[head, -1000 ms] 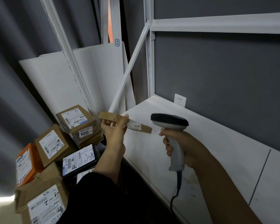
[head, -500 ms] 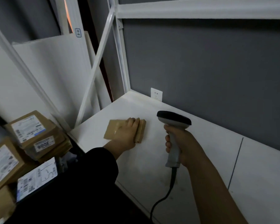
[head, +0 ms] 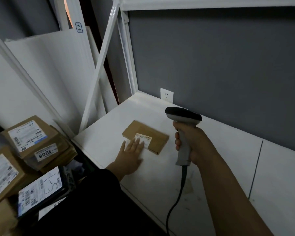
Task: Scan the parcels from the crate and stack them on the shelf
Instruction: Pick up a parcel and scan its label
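Note:
A flat brown parcel (head: pixel 147 133) with a white label lies on the white shelf board (head: pixel 211 167), near its left end. My left hand (head: pixel 130 155) lies flat on the board with straight fingers, the fingertips touching the parcel's near edge and label. My right hand (head: pixel 192 142) grips the handle of a grey barcode scanner (head: pixel 183 116), held upright just right of the parcel, its black head pointing left. The scanner's cable hangs down toward the shelf's front edge.
Several labelled cardboard parcels (head: pixel 31 138) are piled at the lower left, below the shelf, with a dark flat parcel (head: pixel 41 189) among them. White shelf posts and a diagonal brace (head: pixel 100 65) stand at the shelf's left end. A wall socket (head: pixel 166 95) sits on the grey back wall.
My left hand carried the parcel from the pile onto the shelf, laid it flat and has now slid back off it with fingers straight. The scanner hand stayed nearly still.

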